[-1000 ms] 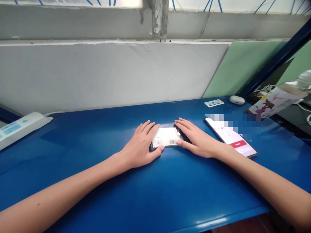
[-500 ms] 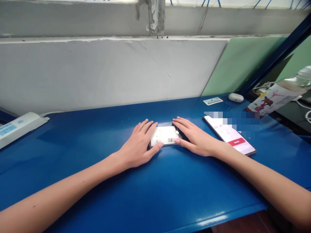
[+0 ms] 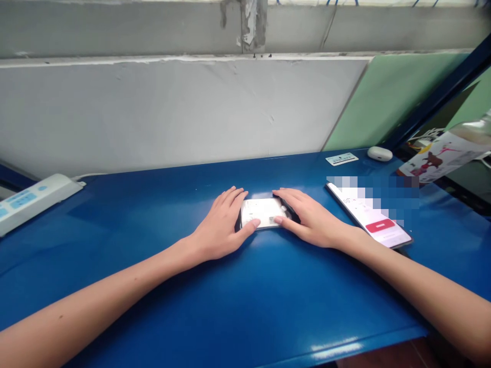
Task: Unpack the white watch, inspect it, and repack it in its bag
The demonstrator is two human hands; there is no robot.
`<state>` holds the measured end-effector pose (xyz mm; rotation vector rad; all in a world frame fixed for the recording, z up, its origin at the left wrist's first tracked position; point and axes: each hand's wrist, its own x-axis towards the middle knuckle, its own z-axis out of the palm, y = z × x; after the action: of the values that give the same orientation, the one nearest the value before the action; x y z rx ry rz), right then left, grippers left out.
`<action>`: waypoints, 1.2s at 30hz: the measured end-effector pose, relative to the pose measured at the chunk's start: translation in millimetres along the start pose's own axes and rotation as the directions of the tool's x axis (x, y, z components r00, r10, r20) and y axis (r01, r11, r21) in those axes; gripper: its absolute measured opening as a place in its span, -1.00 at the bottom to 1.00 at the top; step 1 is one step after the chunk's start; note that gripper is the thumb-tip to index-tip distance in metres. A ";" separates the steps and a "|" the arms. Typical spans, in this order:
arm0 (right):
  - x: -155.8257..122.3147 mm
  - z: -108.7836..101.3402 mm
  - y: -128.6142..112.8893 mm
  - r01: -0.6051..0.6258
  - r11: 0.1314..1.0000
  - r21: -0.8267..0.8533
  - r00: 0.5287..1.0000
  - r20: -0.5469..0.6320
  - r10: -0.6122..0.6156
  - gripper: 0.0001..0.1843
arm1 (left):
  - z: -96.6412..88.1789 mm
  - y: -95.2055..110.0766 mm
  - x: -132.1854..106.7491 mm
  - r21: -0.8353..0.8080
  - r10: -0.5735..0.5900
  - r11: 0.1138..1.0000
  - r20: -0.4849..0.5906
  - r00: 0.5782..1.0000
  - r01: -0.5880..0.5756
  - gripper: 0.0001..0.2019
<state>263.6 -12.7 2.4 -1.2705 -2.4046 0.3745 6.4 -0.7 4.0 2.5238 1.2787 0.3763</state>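
A phone (image 3: 264,210) with a bright white screen lies sideways on the blue table (image 3: 238,301), its dark edges partly covered by my hands. My left hand (image 3: 224,223) holds its left end, thumb on the lower front edge and fingers stretched along the far side. Around the right end is my right hand (image 3: 307,217), with its thumb tip over the lower right of the screen. To the right of that hand a larger phone (image 3: 378,225) rests at a slant, showing a white screen with a red button. Part of its screen is blurred out.
A white power strip (image 3: 36,202) sits at the left. At the back right lie a card (image 3: 342,159) and a white earbud case (image 3: 379,153). Beyond them is a tilted bottle (image 3: 441,156) with a printed label. A pale wall panel (image 3: 172,112) borders the table's far edge.
The view has shifted slightly, so the surroundings appear a little further right. My right thumb sits slightly further in over the phone's screen. Both hands keep their hold at the two ends.
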 end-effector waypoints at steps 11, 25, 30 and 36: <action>4.0 2.3 -5.3 -0.009 1.000 -0.014 0.999 -0.046 0.008 -0.51 | -0.2 -2.6 1.5 0.000 0.050 0.999 -0.044 0.998 -0.050 -0.40; 2.6 3.2 6.2 0.003 0.977 0.211 1.000 -0.006 -0.001 -0.55 | -0.6 -8.6 4.5 -0.058 0.092 0.994 -0.045 0.995 -0.094 -0.44; -0.6 4.0 9.6 0.012 0.975 0.223 0.999 -0.033 -0.004 -0.54 | -2.1 -6.9 4.5 -0.066 0.101 0.993 -0.035 0.994 -0.103 -0.44; -0.4 -2.4 13.7 0.165 0.986 -0.007 0.973 -0.159 -0.164 -0.66 | -4.8 -3.7 4.6 -0.118 0.043 0.992 -0.042 0.998 -0.047 -0.48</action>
<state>274.9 -5.3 -1.2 -1.0463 -2.3488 0.2227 4.6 5.8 7.5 2.4597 1.1783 0.5000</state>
